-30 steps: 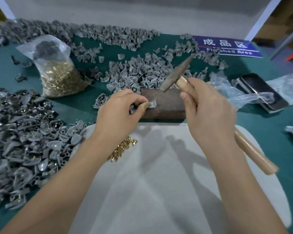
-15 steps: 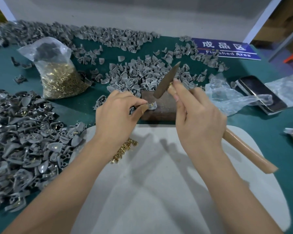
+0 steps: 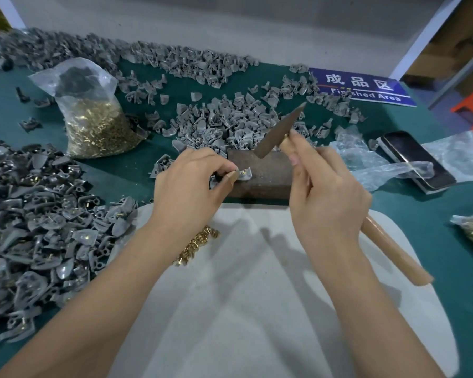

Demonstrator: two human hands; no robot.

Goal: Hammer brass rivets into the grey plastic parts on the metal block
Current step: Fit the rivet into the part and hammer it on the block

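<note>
Here the left hand [image 3: 187,186] pinches a grey plastic part [image 3: 243,175] at the near-left edge of the metal block [image 3: 260,173], its grip clamped there with a brass rivet [image 3: 242,171] standing up in it, likely so the block serves as an anvil. The right hand [image 3: 329,197] wraps its grip high round the hammer [image 3: 279,135], head poised just above the block, probably for short, controlled taps. Loose rivets [image 3: 197,248] lie near on the desk [image 3: 137,173], seemingly for quick reloading.

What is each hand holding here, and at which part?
The right hand grips the hammer on its wooden handle, just below the head. The left hand pinches a grey plastic part by its left edge, on the metal block.
</note>
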